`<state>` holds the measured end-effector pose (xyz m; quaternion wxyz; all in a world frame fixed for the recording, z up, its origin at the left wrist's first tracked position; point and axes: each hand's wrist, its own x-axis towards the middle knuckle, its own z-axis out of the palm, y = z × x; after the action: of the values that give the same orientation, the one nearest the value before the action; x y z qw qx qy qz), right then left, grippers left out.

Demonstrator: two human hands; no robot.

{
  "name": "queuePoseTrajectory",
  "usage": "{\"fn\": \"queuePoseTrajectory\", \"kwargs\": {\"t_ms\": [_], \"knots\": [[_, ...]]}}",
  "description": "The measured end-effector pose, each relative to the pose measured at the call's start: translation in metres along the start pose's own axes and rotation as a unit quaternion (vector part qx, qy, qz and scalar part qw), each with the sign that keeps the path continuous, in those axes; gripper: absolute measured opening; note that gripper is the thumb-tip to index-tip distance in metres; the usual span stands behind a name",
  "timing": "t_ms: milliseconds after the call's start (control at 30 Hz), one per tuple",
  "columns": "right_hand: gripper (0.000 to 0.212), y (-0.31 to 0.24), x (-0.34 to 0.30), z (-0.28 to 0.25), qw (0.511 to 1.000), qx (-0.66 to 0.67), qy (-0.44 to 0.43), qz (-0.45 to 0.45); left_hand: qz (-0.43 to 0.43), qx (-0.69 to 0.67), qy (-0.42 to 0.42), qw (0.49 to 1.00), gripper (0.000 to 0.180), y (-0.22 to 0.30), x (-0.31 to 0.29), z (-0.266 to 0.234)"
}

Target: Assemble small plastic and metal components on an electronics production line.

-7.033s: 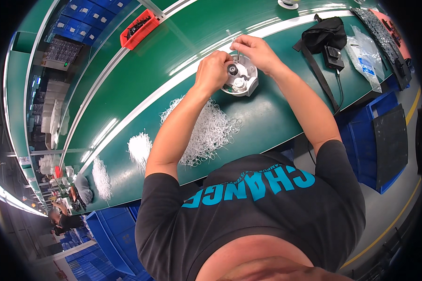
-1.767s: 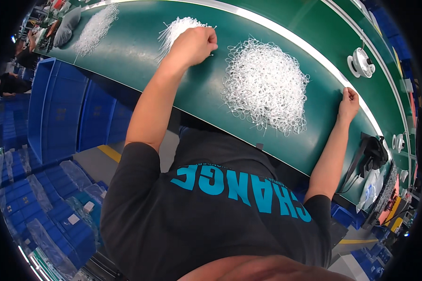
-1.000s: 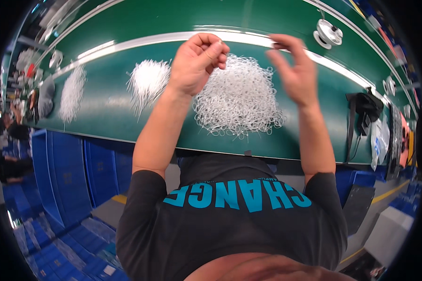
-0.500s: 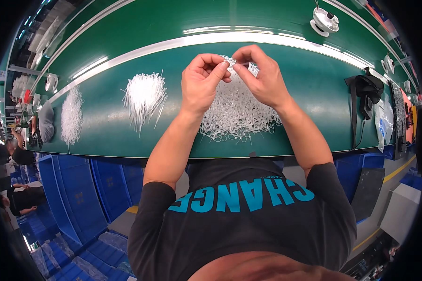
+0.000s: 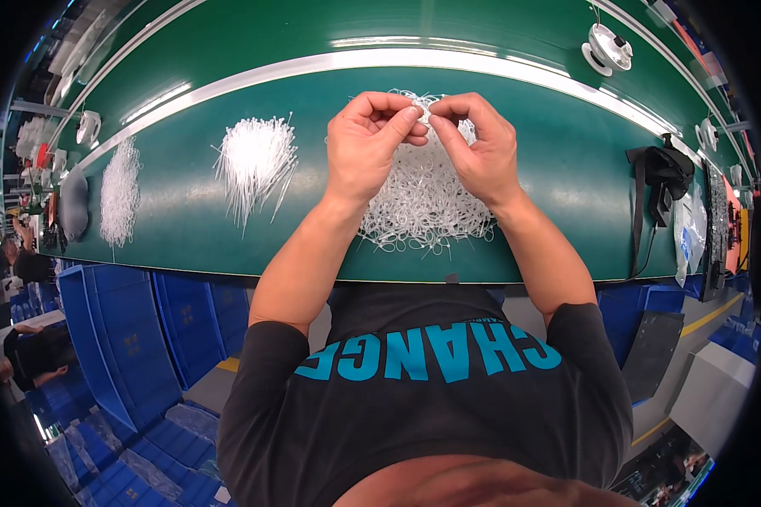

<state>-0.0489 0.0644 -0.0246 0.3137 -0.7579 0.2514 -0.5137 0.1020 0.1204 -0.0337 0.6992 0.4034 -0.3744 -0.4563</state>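
Observation:
My left hand (image 5: 365, 148) and my right hand (image 5: 484, 150) are raised above a large heap of looped white cable ties (image 5: 427, 203). Thumb and forefinger of each hand are pinched, with the fingertips almost meeting. Between them is a thin white cable tie (image 5: 425, 110), mostly covered by the fingers and hard to tell from the heap behind. Left of my hands lies a bundle of straight white cable ties (image 5: 258, 160), fanned out at its lower end.
On the green table (image 5: 313, 253), another pile of looped cable ties (image 5: 120, 194) lies far left, beside a plastic bag (image 5: 73, 203). A black strap-like item (image 5: 664, 173) is at the right. Blue bins (image 5: 118, 329) stand below the front edge. People work at the far left.
Both hands stay pinched over the heap; the right hand has shifted slightly right and its fingers have moved a little. The whole view has shifted slightly.

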Motion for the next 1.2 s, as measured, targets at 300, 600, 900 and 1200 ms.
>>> {"fn": "queuePoseTrajectory", "kwargs": {"t_ms": [300,600,900,1200], "knots": [[0.010,0.0014,0.0005,-0.0018,1.000,-0.010,-0.017,-0.013,0.005,0.020,-0.014,1.000,0.012,-0.0028,-0.0004,-0.0003],[0.011,0.0019,-0.0007,0.0003,1.000,-0.007,-0.010,-0.001,-0.005,0.117,-0.026,0.993,0.014,-0.0031,-0.0034,-0.0003],[0.014,0.0070,-0.0038,-0.0016,0.996,0.017,-0.056,0.064,0.021,0.051,-0.020,0.998,0.011,-0.0040,-0.0016,0.0022],[0.012,0.0024,-0.0025,0.0007,0.994,-0.021,-0.081,0.071,0.048,0.176,-0.036,0.983,0.010,-0.0070,-0.0053,-0.0017]]}}
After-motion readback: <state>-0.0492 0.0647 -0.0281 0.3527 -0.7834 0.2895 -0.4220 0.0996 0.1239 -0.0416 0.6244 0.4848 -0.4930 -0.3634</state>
